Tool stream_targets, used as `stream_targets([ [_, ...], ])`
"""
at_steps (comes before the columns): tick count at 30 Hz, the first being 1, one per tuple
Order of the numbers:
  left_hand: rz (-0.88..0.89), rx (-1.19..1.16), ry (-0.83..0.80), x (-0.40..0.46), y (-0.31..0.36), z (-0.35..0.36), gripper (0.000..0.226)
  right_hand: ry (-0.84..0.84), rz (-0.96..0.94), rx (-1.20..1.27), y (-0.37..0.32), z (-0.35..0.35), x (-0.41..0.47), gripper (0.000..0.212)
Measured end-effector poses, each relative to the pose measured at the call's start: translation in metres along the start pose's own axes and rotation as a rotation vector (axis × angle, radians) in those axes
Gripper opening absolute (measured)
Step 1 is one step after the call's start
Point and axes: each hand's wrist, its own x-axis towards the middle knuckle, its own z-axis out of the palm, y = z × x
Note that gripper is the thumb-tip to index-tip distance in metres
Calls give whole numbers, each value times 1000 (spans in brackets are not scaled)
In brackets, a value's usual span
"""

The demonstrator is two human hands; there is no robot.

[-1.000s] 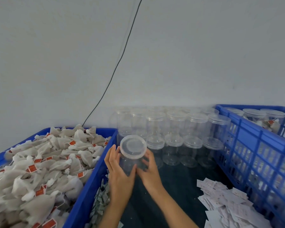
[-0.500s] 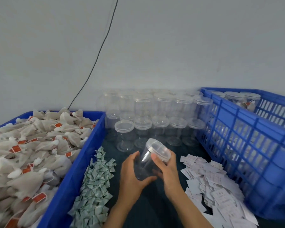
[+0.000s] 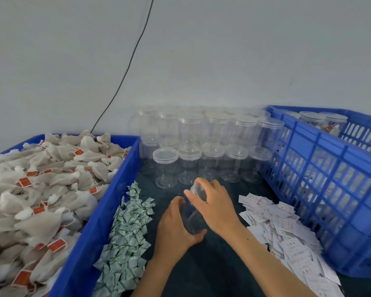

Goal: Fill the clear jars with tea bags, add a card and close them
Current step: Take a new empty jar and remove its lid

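An empty clear jar (image 3: 192, 217) is tilted over the dark table, held between both hands. My left hand (image 3: 176, 228) grips its body from below. My right hand (image 3: 214, 204) covers and grips the lid (image 3: 198, 190) at its top end. Behind them stand several more empty lidded jars (image 3: 201, 144) against the wall. Tea bags (image 3: 41, 189) with red tags fill the blue crate on the left. White cards (image 3: 285, 239) lie in a loose heap to the right of my hands.
A strip of small green-and-white sachets (image 3: 126, 239) lies beside the left blue crate (image 3: 101, 221). A tall blue crate (image 3: 334, 189) on the right holds a few filled, closed jars (image 3: 321, 122). A black cable (image 3: 124, 69) runs down the wall.
Both hands brought the jar from the back row toward me and lower. My right hand moved from the jar's side onto its lid. The camera tilted down.
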Motion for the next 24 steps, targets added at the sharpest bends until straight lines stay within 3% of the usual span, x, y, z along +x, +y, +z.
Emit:
stream_targets([
  [4, -42, -91, -95, 4, 0, -12, 90, 24, -135, 24, 4, -1, 1, 37],
  [9, -108, -370, -259, 2, -14, -14, 78, -285, -398, 163, 2, -28, 7, 27],
  [11, -114, -368, -181, 0, -11, -11, 80, -377, -373, 240, -1, -39, 11, 42],
  [13, -89, -270, -67, -2, -8, -7, 86, -353, -250, 177, -7, -41, 13, 55],
  [16, -27, -170, 32, -6, -9, -6, 93, -235, -31, -253, -12, -34, 9, 86],
  [17, -14, -151, 48, -7, -10, -6, 94, -228, -11, -345, -12, -33, 8, 88],
  [20, -18, -158, 54, -6, -13, -9, 94, -360, -119, -128, -12, -42, 13, 60],
  [22, -31, -181, 28, -6, -15, -10, 91, -547, -155, 50, -9, -55, 18, 69],
  [24, -27, -171, 29, -6, -16, -10, 92, -590, -97, 92, -10, -58, 20, 83],
])
